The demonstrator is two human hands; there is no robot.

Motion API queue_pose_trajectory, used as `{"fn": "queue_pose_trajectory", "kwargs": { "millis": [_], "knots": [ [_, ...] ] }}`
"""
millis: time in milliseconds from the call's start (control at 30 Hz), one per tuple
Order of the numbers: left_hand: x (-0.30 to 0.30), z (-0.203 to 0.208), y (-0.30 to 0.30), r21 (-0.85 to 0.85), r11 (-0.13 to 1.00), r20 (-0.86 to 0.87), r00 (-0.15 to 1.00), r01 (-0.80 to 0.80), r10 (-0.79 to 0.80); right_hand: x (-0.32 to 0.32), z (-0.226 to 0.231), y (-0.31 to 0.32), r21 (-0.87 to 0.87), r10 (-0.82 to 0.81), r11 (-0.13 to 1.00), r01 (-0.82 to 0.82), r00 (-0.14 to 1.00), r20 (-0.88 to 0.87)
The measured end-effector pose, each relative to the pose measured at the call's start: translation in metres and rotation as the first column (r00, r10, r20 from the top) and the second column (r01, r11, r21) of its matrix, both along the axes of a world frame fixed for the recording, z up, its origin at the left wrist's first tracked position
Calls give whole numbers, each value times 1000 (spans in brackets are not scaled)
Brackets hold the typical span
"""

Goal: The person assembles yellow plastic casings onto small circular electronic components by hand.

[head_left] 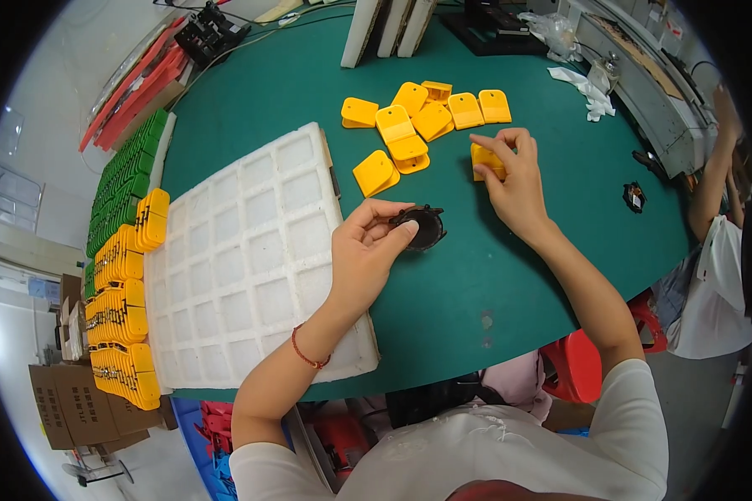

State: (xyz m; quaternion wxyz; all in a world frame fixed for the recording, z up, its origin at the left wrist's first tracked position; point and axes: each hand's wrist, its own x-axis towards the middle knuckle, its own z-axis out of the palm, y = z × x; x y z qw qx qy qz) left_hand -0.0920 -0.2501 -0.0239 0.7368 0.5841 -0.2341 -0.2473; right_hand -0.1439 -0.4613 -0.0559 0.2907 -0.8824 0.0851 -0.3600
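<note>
My left hand (372,242) pinches a round black watch case (424,228) between thumb and fingers, just right of the white foam tray's edge. The case has small lugs at its rim and a dark face turned up. My right hand (516,179) is closed around a yellow plastic clip (486,159), which its fingers partly cover. Beyond both hands, several more yellow clips (395,125) lie loosely grouped on the green table, some overlapping. One yellow clip (377,174) rests nearer, above my left hand.
The white foam tray (251,242) with square pockets covers the table's left part. Rows of yellow clips (117,313) and green clips (129,179) line its far left. A small dark watch part (634,197) lies at the right. White slabs (384,29) stand at the back. Another person's arm (714,167) shows at the right.
</note>
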Motion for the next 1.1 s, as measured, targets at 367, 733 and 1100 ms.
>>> {"fn": "queue_pose_trajectory", "kwargs": {
  "millis": [367,733,1100],
  "knots": [
    [1,3,0,-5,1000,22,1000,-9,9,-1,11,7,-134,106,988,-74,963,247],
    [2,-1,0,-73,994,-78,994,-84,79,-2,9,17,594,321,685,-422,906,274],
    [7,-7,0,31,982,-72,980,-186,187,-10,7,21,806,471,412,-425,856,211]
  ]
}}
